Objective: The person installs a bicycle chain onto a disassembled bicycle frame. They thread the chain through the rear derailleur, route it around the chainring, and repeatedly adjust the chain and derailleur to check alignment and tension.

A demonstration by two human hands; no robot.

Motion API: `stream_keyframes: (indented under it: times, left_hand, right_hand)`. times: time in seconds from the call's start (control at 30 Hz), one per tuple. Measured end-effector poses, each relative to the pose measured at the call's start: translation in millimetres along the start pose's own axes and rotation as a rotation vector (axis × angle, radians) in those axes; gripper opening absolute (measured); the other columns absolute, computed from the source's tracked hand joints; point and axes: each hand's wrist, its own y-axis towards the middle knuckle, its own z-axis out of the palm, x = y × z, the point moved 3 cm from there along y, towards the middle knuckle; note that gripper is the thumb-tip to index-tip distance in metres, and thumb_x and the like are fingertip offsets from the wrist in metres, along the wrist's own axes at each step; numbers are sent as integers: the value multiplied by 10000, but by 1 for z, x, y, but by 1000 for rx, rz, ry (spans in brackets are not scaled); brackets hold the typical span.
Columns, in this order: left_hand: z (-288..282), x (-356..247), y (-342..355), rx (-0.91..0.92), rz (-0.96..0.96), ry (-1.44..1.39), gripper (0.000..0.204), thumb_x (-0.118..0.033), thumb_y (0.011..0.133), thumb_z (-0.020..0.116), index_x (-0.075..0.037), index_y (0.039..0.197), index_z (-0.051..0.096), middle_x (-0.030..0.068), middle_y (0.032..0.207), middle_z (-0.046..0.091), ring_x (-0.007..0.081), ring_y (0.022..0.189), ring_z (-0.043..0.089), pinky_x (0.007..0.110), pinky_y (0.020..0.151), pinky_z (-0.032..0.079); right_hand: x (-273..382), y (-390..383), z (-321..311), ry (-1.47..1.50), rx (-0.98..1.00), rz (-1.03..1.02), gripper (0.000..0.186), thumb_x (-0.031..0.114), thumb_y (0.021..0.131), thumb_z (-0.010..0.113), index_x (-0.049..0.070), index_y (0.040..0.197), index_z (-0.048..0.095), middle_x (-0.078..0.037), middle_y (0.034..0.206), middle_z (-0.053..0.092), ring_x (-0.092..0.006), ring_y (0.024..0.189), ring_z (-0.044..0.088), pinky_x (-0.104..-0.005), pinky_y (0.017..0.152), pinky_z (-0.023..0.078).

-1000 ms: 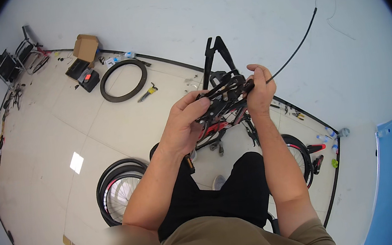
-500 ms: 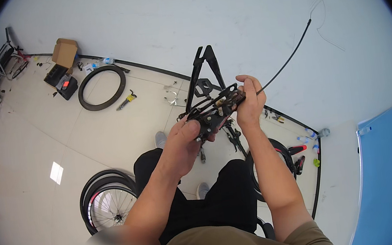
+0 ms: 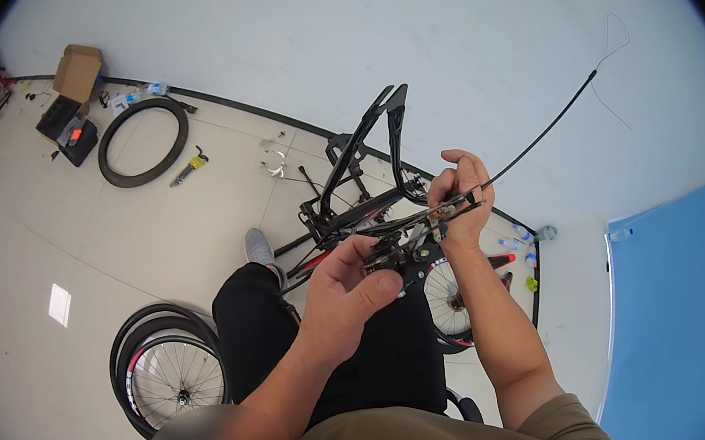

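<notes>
Head view: the left hand [image 3: 347,302] grasps a black metal mechanism [image 3: 399,252], located between both hands. The right hand [image 3: 462,201] curls at its far end, beside a black cable [image 3: 541,129]; thumb hidden, grip state cannot be told. Markings on the left-side spoked wheel [image 3: 183,397] are illegible. Blurring obscures the left elbow.

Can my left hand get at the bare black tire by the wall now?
Probably not: your left hand grips a dark bicycle part, and the tire lies well away on the floor.
</notes>
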Motion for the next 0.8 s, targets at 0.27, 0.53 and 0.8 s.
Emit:
stream_keyframes:
  times: [0.27,0.53,0.8]
  left_hand:
    - [5,9,-8,-20,79,-62,502,-251,738,886,-49,1089,589,18,1064,636,83,929,587,237,786,469]
    - [0,8,-7,-37,186,43,487,-116,716,892,-31,1093,596,-16,941,541,85,845,470,230,798,404]
    - [3,6,-9,-63,252,98,488,-87,716,886,-33,1103,594,-11,953,542,87,848,466,233,801,406]
  right_hand:
    - [5,-3,-7,58,53,6,329,263,1037,430,-38,1030,562,-53,518,493,-111,417,412,-251,417,295]
    - [2,-1,-6,89,71,5,315,258,1035,442,-40,1052,545,-59,531,503,-115,423,415,-252,421,301]
    - [3,-1,-6,88,79,-1,320,265,1029,452,-39,1054,546,-54,527,495,-117,424,416,-253,422,303]
